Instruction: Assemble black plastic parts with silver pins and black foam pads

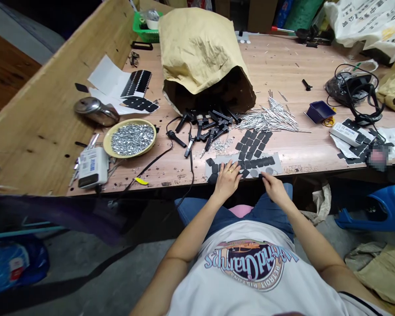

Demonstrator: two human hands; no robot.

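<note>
My left hand (228, 177) lies flat with fingers spread on a grey backing sheet (276, 158) that carries several black adhesive pads (254, 163), at the near edge of the wooden table (283, 70). My right hand (272, 183) rests at the sheet's near edge, its fingertips pinched against a pad; what it grips is too small to name. More loose black pads (254, 141) lie just beyond the sheet.
A brown paper sack (200, 48) spills black plastic parts (206, 125). Thin metal pins (270, 118) lie to its right. A yellow dish of silver bits (131, 138), a white device (92, 167), pad sheets (136, 85), a blue tray (319, 111) and cables (355, 87) crowd the table.
</note>
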